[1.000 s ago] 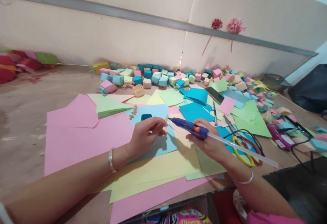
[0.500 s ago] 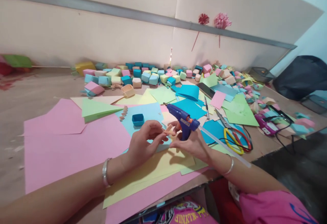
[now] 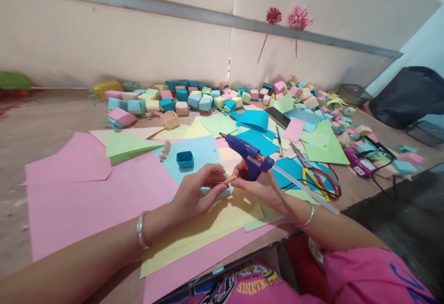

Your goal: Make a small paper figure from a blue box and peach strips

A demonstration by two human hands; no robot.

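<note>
Between the fingertips of my left hand (image 3: 199, 188) is a small piece of orange paper (image 3: 229, 179), pinched at its near end. My right hand (image 3: 262, 188) holds a blue hot glue gun (image 3: 248, 154), its nozzle pointing up and to the left. The thumb and finger of that same hand also touch the orange piece. A clear glue stick (image 3: 301, 186) juts from the back of the gun. Just beyond my left hand a small teal paper box (image 3: 185, 159) stands with its hollow side up on light blue paper (image 3: 204, 149).
Pink sheets (image 3: 97, 202) spread at the left, yellow sheets (image 3: 208, 234) under my hands. Scissors (image 3: 317, 174), a cutter knife (image 3: 279, 141) and a phone (image 3: 277, 118) lie to the right. Many small paper boxes (image 3: 182, 108) line the back. A purple device (image 3: 360, 161) sits near the right edge.
The orange piece has turned and now looks thinner between my fingertips. My right thumb has come in against it. The view has shifted slightly.
</note>
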